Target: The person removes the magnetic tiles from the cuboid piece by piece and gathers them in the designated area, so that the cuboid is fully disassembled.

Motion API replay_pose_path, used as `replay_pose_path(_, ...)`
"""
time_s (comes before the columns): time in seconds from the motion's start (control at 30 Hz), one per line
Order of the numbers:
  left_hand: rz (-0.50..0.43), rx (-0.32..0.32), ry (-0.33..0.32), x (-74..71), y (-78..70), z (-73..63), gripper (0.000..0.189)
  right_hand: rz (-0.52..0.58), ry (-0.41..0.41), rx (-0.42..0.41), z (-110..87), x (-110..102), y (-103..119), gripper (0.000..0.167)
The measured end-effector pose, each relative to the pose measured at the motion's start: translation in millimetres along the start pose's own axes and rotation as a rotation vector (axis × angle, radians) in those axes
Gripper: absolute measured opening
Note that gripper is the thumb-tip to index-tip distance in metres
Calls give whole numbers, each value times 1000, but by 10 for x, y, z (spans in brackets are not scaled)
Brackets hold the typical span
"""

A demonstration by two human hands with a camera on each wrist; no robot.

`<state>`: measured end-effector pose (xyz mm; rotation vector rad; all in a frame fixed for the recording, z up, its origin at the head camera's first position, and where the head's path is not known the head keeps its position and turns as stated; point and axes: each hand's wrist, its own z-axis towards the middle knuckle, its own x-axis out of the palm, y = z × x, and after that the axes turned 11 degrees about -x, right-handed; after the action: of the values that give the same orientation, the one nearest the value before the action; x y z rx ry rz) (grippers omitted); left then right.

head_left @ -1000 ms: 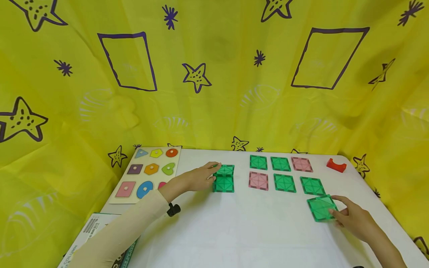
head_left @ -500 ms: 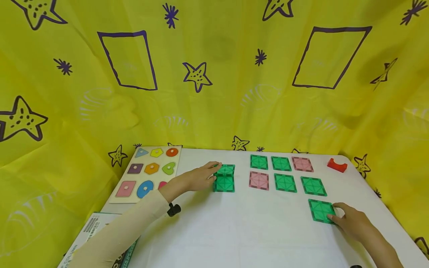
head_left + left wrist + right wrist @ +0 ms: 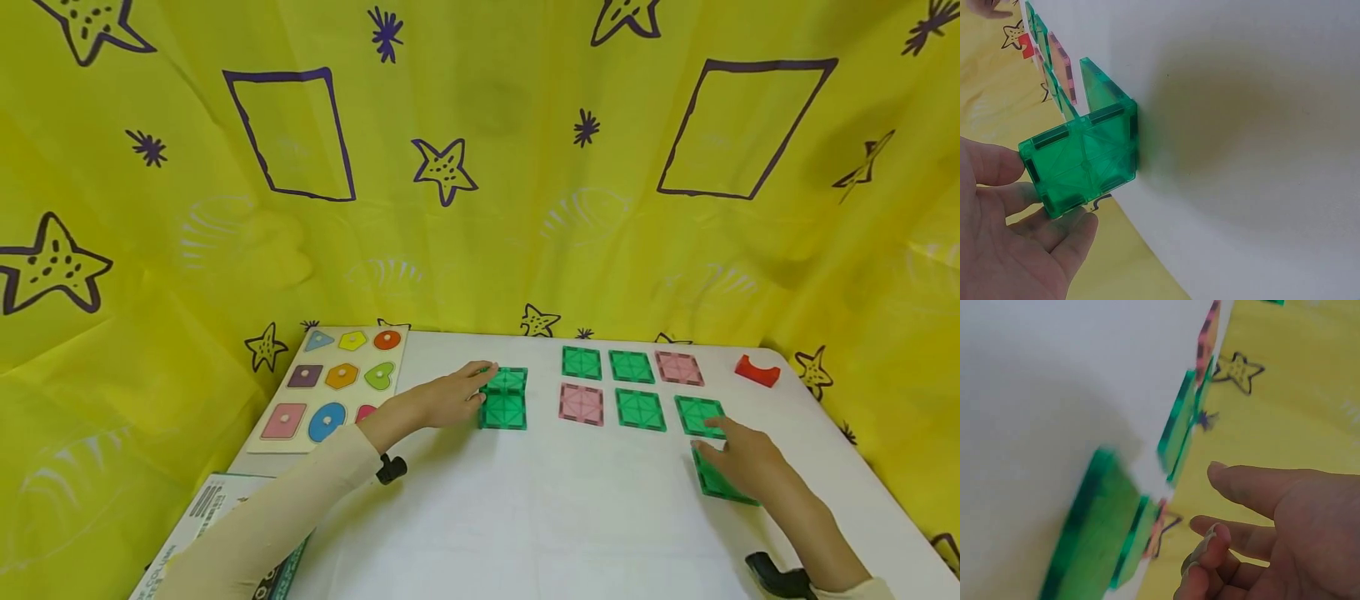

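My left hand (image 3: 452,398) holds a green magnetic tile (image 3: 1082,159) by its edge, thumb on one side and fingers on another. This tile stands upright against a second green tile (image 3: 502,412) lying flat on the white table. My right hand (image 3: 750,457) hovers with nothing in it, thumb and fingers apart, as its wrist view also shows. Beneath it lies a green tile (image 3: 726,490), partly hidden, and its fingertips reach over another green tile (image 3: 693,410).
More flat tiles lie centre right, green (image 3: 638,409) and pink (image 3: 581,404). A red curved block (image 3: 757,372) sits at the back right. On the left are a wooden shape puzzle board (image 3: 315,398) and a printed box (image 3: 202,517). A yellow curtain (image 3: 480,250) hangs behind.
My right hand has laid its green tile flat on the table, let go of it and moved forward and left over the tiles. The left hand stays in place.
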<state>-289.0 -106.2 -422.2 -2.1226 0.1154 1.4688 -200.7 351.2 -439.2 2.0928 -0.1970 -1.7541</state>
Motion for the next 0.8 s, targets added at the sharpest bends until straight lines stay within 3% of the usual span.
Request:
replay_pose_path(0.3,19,-73,0,13,16,-25,60,42,-70,-190,533,120,804,63)
replay_pose_path(0.57,32,-77,5,25,-9,-18,60,79,-180,-518,996,262,1368,43)
replay_pose_path(0.7,61,-76,0,22,-10,-14,59,22,-181,-662,1185,320,1601,42)
replay_pose_path(0.8,77,-79,2,14,-7,-26,59,-52,-146,-709,1319,389,1733,45)
